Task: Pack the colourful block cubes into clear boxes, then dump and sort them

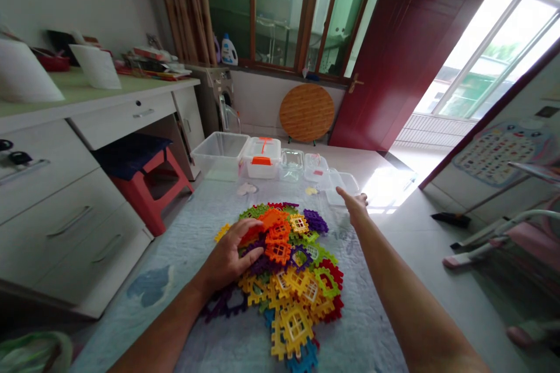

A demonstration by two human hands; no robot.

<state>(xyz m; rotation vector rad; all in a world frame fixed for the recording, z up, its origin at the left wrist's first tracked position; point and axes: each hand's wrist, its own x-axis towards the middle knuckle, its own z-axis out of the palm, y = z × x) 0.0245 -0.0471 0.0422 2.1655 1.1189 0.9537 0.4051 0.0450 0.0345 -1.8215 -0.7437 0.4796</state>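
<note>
A heap of colourful plastic interlocking building pieces (297, 282) lies on the light blue cloth, many with window-shaped centres. My left hand (231, 250) is at the heap's left side, its thumb and fingers curved around orange interlocking pieces (275, 227); part of these is hidden by the hand. Yellow pieces (296, 326) spread toward me, and a purple bunch (315, 221) lies at the upper right. My right hand (356, 204) is stretched forward at a clear shallow plastic container (345, 179), thumb and fingers apart. Whether it touches the container I cannot tell.
Along the far edge of the cloth-covered table (153, 285) stand a large clear bin (221, 154), a white box with orange latches (262, 158) and smaller clear containers (291, 164). A red stool (144, 186) is on the left, a pink chair (529, 233) on the right.
</note>
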